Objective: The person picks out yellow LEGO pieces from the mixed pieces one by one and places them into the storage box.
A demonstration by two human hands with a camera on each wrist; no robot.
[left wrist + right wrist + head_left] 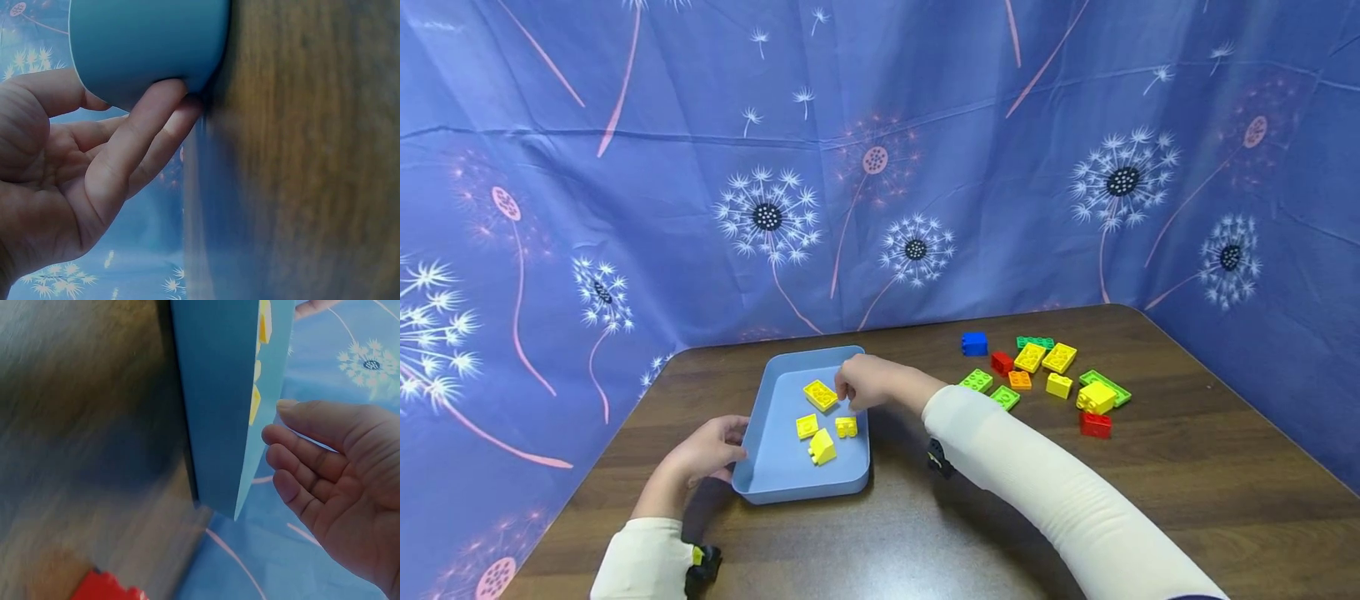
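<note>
A blue tray (801, 490) sits on the table at centre left, with several yellow toy bricks inside, among them a flat one (820, 395), a small square one (807, 427) and a sloped one (822, 447). My left hand (709, 450) grips the tray's left wall; in the left wrist view, its fingers (140, 134) press the outside and the thumb reaches over the rim. Above the tray's right side hovers my right hand (867, 382). The right wrist view shows that hand (337, 481) loosely curled, with nothing between thumb and fingers.
Right of the tray, loose bricks lie scattered: blue (974, 343), red (1095, 425), orange (1019, 380), green (977, 380) and yellow (1059, 385). A blue dandelion-patterned cloth (985, 167) hangs behind the wooden table (970, 517).
</note>
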